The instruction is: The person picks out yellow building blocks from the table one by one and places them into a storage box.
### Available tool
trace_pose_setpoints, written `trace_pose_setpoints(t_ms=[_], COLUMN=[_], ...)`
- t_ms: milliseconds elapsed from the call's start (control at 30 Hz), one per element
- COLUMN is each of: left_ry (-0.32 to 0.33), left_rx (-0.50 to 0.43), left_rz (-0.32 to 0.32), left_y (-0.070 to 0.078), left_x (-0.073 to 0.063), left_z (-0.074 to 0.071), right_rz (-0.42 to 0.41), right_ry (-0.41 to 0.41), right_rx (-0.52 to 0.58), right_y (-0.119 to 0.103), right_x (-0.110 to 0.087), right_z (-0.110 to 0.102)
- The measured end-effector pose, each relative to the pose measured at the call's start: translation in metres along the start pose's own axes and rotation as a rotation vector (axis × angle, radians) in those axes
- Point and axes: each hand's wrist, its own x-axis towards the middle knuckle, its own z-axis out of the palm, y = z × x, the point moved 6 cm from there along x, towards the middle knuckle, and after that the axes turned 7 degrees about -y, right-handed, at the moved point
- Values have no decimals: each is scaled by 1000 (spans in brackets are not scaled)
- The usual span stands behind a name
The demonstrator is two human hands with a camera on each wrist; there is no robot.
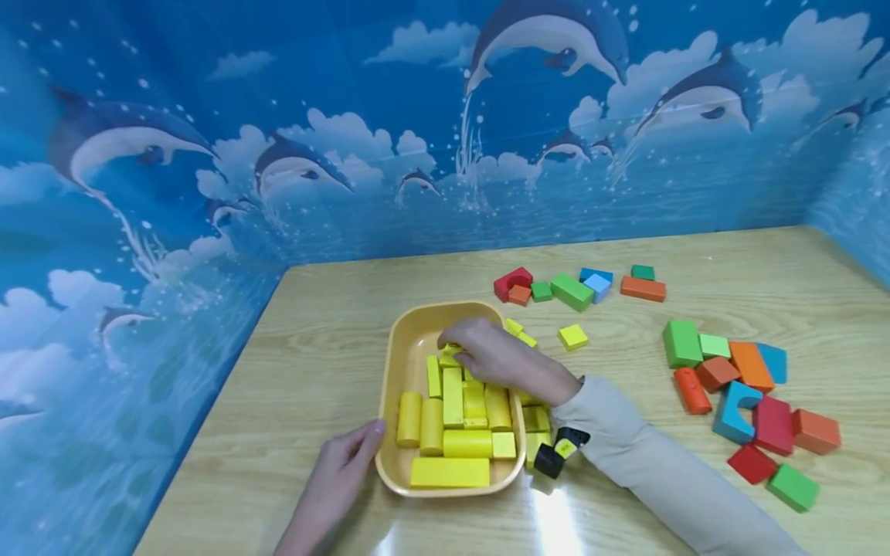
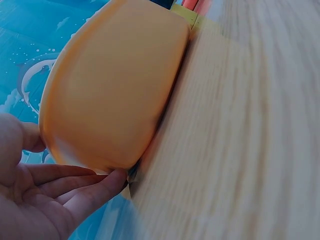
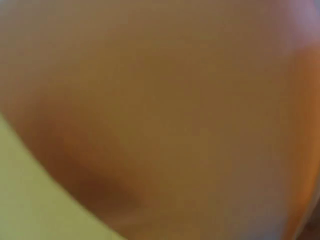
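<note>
A yellow-orange plastic tray [image 1: 398,363] holds several yellow blocks, among them cylinders [image 1: 409,419] and a long rectangular block [image 1: 450,472] at its near end. My left hand [image 1: 345,461] grips the tray's near left side, thumb at the rim. In the left wrist view its fingers [image 2: 85,197] lie against the lower outer wall. Reaching over the right rim, my right hand [image 1: 490,351] pinches a small yellow block [image 1: 452,350] above the far part of the pile; the hand partly hides it. The right wrist view is blurred, with a yellow surface [image 3: 35,200] at lower left.
More yellow blocks lie along the tray's right side, and a single yellow block [image 1: 573,337] lies farther off. Green, red, orange and blue blocks [image 1: 749,364] are spread at right, with another row [image 1: 572,291] at the back. A dolphin-print backdrop [image 1: 445,193] borders the wooden table [image 1: 327,332].
</note>
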Motion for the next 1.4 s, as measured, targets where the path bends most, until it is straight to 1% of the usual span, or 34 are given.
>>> trace_pose_setpoints(t_ms=[133, 233, 300, 433, 500, 567, 733, 833, 900, 967, 1067, 1133, 1200, 1233, 1333, 1400], left_ry=[-5, -6, -4, -1, -2, -3, -10, -9, -7, -5, -5, -5, -7, -8, -5, 0], left_rx=[4, -4, -5, -2, 1, 1, -11, -10, -8, -11, -7, -10, -9, -11, -10, -11], left_rz=[9, 2, 9, 47, 55, 50, 30, 39, 41, 29, 27, 23, 29, 27, 30, 18], left_y=[2, 1, 1, 2, 3, 2, 1, 2, 2, 1, 2, 2, 3, 3, 2, 1], left_x=[-1, 0, 0, -1, -1, -1, -1, -1, -1, -1, -1, 0, 0, 0, 0, -1], left_z=[0, 0, 1, 0, 0, 1, 1, 1, 1, 1, 2, 2, 2, 2, 2, 1], right_rz=[15, 58, 77, 139, 169, 198, 202, 187, 151, 112, 46, 46, 76, 108, 223, 290], right_ry=[-32, -59, -104, -248, -292, -305, -288, -270, -218, -139, 11, 71, 94, 87, 23, -44], right_rx=[12, -6, -55, -206, -251, -267, -245, -200, -159, -125, -131, -154, -181, -187, -196, -192], right_y=[0, 1, 0, -3, -3, -3, -2, -3, -3, -1, 6, 16, 30, 38, 62, 75], right_x=[-1, -3, -4, -7, -8, -9, -10, -12, -13, -17, -30, -44, -60, -69, -94, -109], right_z=[5, 7, 9, 18, 21, 24, 24, 21, 13, 1, -25, -40, -49, -52, -51, -46])
